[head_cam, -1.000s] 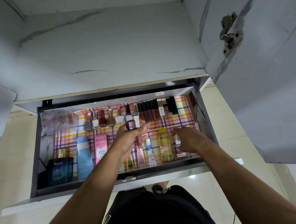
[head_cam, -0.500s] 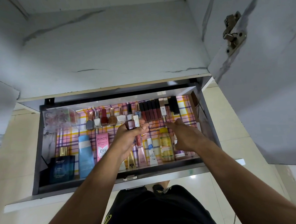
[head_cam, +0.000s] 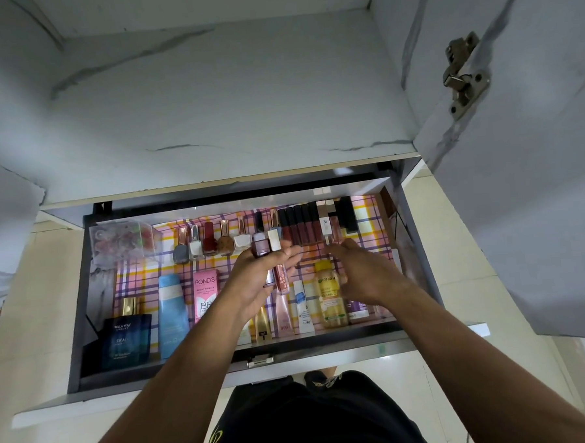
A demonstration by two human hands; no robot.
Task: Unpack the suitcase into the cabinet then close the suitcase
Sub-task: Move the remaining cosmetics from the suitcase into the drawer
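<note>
A pulled-out cabinet drawer (head_cam: 342, 350) lined with plaid paper holds rows of cosmetics. Nail polish bottles (head_cam: 211, 241) and dark lip gloss tubes (head_cam: 301, 226) line its back. My left hand (head_cam: 257, 287) grips a small bunch of lip gloss tubes (head_cam: 269, 253) with maroon and white caps, above the drawer's middle. My right hand (head_cam: 365, 275) reaches to the back row with straight fingers, its tips just below a white-capped tube (head_cam: 325, 227). It holds nothing that I can see. The suitcase is out of view.
At the drawer front lie a dark blue perfume box (head_cam: 126, 341), a blue tube (head_cam: 172, 315), a pink Pond's box (head_cam: 205, 293) and a yellow Garnier bottle (head_cam: 330, 297). A clear box (head_cam: 123, 243) sits back left. The open cabinet door (head_cam: 526, 192) with its hinge (head_cam: 463, 73) hangs at right.
My right hand has moved from the front row of bottles up toward the lip gloss tubes at the back. My left hand has kept its tubes and stayed almost still.
</note>
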